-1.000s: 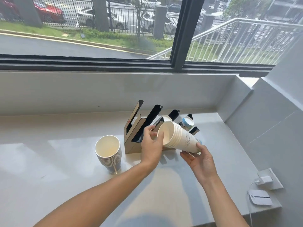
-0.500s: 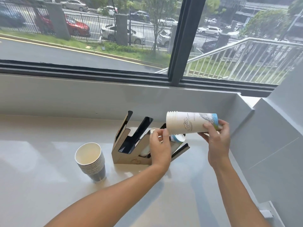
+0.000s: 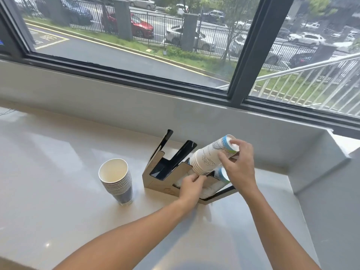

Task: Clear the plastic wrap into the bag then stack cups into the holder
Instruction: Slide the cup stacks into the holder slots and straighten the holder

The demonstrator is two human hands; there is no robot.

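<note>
While we lean over the pale worktop (image 3: 58, 191), a nested stack of dark-sided cups (image 3: 116, 181) stands upright at about nine o'clock from the holder, mouth up, close beside it but not touching. At the centre sits the cup holder (image 3: 165, 184), its slanted black dividers rising toward twelve o'clock; the leftmost slot looks empty, while more white cups lie in the slots toward three o'clock. Our left hand (image 3: 190, 187) rests at the holder's front, its grip pinched on the lower rim of the white cup stack (image 3: 209, 156). That stack of printed cups is tilted, mouth down toward seven o'clock and base up toward one o'clock, poised over a middle slot. Our right hand (image 3: 240, 162) closes its grip around the stack's upper end, fingers wrapped over the base.
</note>
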